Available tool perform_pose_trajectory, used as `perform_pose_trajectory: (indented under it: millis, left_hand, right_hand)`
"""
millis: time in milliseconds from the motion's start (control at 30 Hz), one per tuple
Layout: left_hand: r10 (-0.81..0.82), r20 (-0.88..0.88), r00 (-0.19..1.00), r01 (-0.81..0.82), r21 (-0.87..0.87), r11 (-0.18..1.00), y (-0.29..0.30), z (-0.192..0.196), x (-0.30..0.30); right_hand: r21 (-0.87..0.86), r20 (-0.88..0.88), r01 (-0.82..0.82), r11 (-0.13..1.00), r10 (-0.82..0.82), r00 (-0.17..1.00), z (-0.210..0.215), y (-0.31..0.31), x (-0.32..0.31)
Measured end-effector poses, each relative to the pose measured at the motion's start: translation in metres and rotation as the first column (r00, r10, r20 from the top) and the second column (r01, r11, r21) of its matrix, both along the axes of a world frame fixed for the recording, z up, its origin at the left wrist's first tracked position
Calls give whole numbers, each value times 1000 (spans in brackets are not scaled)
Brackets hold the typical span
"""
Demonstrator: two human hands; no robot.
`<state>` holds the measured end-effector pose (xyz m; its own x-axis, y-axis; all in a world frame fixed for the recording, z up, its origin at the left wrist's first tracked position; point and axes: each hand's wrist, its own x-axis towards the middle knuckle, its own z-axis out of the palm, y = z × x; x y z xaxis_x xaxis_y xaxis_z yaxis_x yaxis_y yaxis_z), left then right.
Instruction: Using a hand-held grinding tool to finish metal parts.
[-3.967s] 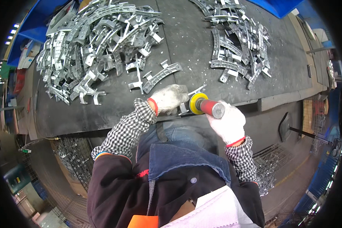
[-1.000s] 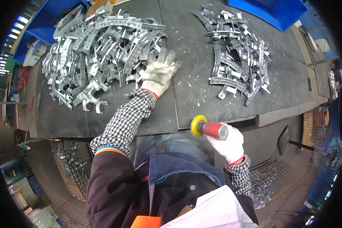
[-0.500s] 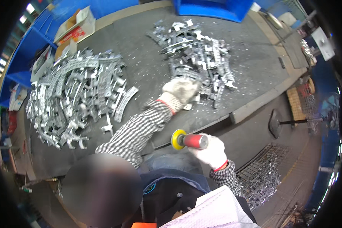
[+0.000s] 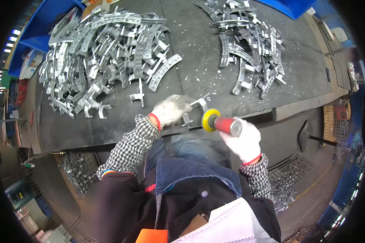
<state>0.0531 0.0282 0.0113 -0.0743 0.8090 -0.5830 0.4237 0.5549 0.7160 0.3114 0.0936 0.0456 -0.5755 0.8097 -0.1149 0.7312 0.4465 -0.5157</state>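
Observation:
My left hand (image 4: 171, 110), in a white knit glove with a red cuff, is closed on a curved silver metal bracket (image 4: 200, 103) near the table's front edge. In my gloved right hand (image 4: 244, 141) is a small red handheld disc sander (image 4: 227, 124). Its yellow round pad (image 4: 210, 120) is right beside the bracket; whether they touch I cannot tell. A large heap of metal brackets (image 4: 109, 48) lies to the left, and a smaller heap of brackets (image 4: 251, 52) lies at the right, both beyond my hands.
The dark table top (image 4: 194, 56) carries scattered metal flecks. Blue bins (image 4: 34, 42) stand along the far left, another blue bin (image 4: 290, 7) at the back. Wire baskets of metal parts (image 4: 286, 182) sit below the table, near a black-topped stand (image 4: 303, 135) on the right.
My left hand has drawn back from the right heap toward the front edge, now with a bracket. The sander has come up close to it. The view has shifted.

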Motion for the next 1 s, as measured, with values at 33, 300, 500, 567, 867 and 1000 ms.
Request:
perform_pose_trajectory:
  millis: [33,300,500,567,867,1000]
  left_hand:
    - [84,50,995,-82,-35,996,-4,1,0]
    - [-18,7,1000,18,79,997,-10,-23,-11]
    - [-130,-83,988,129,-22,991,-5,-6,-10]
    - [-21,3,1000,21,-47,999,-4,-4,-9]
    - [115,214,970,-91,-115,989,-7,-16,-13]
    - [143,269,952,-117,-112,987,-7,-13,-12]
  right_hand:
    - [103,66,-3,995,-4,998,1,0,-8]
    - [156,94,-40,987,25,995,-27,-10,-6]
    - [214,84,-74,974,58,995,-19,-10,-22]
    - [225,83,-105,969,88,993,-17,-8,-25]
    - [115,217,-233,966,205,955,-14,-21,1]
    - [215,23,-288,933,290,957,-5,-19,-24]
